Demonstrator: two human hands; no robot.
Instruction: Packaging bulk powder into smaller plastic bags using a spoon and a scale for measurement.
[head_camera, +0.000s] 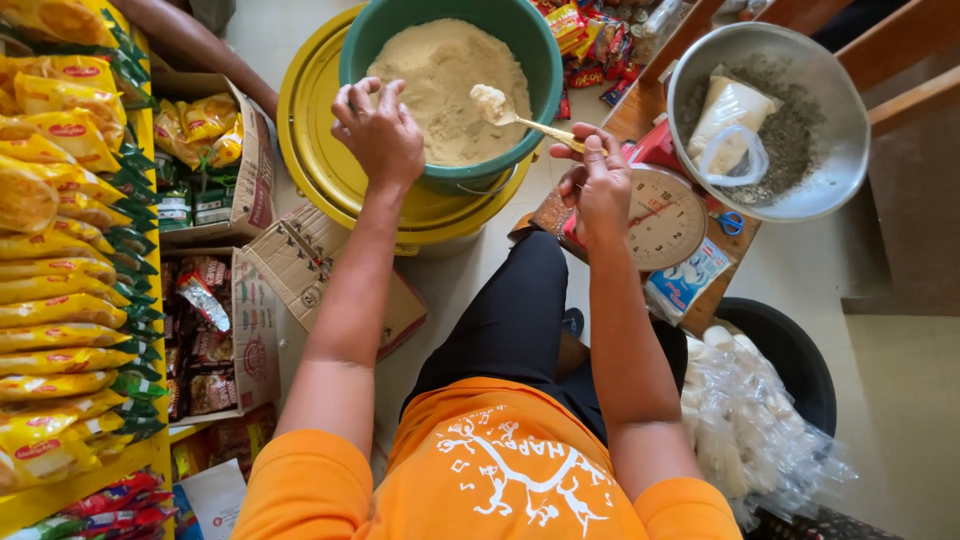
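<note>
The right hand (598, 185) is closed around the handle end of a pale spoon (520, 115), thumb and fingers pinching it, with the bowl of the spoon held out over the green bucket (545, 60) and heaped with a lump of powder. The left hand (378, 130) rests on the near rim of that bucket, fingers curled over the edge and gripping it; it holds nothing else.

The spoon looks light and stiff, easy to carry by the far end of its handle, but the load on it is loose and would likely spill if the spoon tips. The bucket, nearly full of fine tan powder (440, 75), is probably heavy, and its rim, where the left hand sits, seems the sound place to steady it. The bucket stands on a yellow lid (310, 150) of a larger container.

To the right, a kitchen scale (665, 220) with a round dial stands just beside the right hand. Behind it a metal bowl (845, 130) holds dark grainy matter and a soft clear bag (728, 110) of pale powder. Lower right, a black tub (800, 355) holds a pile of filled clear bags (745, 420), soft and slippery-looking. On the left, cardboard boxes (250, 170) hold packets, beside rows of yellow snack bags (55, 300)
</note>
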